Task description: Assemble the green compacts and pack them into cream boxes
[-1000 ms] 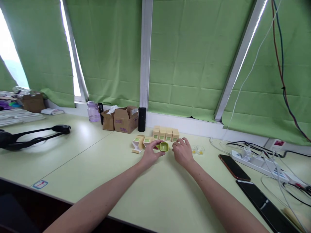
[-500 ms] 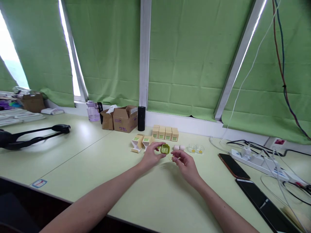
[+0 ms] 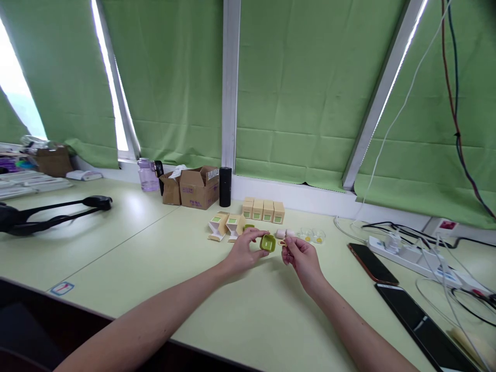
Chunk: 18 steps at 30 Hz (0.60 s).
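A small square green cup (image 3: 267,243) is pinched between the thumb and fingers of my left hand (image 3: 243,253), its hollow side facing me. Just right of it, my right hand (image 3: 304,258) grips a small pale ring-like piece (image 3: 281,242) by its edge; its exact kind is too small to tell. Another green piece (image 3: 249,226) shows partly behind my left fingers. Beyond my hands lie two pale pink round pieces (image 3: 284,233). Two clear rounded containers with yellow in them (image 3: 318,236) sit to their right. Left of my left hand are two opened small cartons (image 3: 218,226).
Several closed small boxes (image 3: 262,210) stand in a row farther back. A black cylinder (image 3: 225,187), cardboard boxes (image 3: 198,191) and a purple bottle (image 3: 148,175) line the wall. At right lie a phone (image 3: 372,263), a black tablet-like device (image 3: 422,325) and a power strip (image 3: 411,258) with cables.
Both hands have shifted slightly right, the green cup moving with the left. The ring-like piece is raised beside the cup, and another green piece has come into view behind my left hand.
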Available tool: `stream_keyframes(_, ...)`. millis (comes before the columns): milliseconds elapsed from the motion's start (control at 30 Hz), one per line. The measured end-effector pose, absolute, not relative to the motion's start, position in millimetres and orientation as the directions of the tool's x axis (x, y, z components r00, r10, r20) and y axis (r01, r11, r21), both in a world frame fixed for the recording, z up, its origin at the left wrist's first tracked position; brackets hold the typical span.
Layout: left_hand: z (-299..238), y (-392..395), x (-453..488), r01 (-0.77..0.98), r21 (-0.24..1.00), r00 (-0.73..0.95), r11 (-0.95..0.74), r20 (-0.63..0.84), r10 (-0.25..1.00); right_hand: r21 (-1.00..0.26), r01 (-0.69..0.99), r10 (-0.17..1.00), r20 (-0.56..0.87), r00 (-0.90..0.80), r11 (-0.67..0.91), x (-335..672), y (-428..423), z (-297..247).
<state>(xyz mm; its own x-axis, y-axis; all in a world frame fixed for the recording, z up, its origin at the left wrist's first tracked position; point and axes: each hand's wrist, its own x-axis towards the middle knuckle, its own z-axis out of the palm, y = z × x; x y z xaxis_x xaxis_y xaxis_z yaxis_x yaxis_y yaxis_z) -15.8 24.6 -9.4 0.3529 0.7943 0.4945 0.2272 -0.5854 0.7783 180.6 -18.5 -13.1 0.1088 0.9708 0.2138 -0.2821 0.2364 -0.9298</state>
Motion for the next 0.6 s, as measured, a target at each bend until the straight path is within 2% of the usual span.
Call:
stream_keyframes(200,-11.1,24.6,-15.6,0.226,0.752,0.354,-0.619,0.528,0.772,-0.925,-0.231,0.952,0.28,0.123,0.302,180.7,-21.7,-11.1)
stream_keyframes(367,-10.7,23.4,-15.5,0.218,0.756,0.368,-0.617,0.522,0.77,-0.902,-0.125,0.908,0.397,0.132,0.412,179.3,-23.7,-11.8)
stream_keyframes(600,-10.0,21.3,-15.0,0.21,0.727,0.377,-0.653,0.556,0.741,-0.875,0.043,0.863,0.483,0.15,0.482,177.7,-26.4,-17.9)
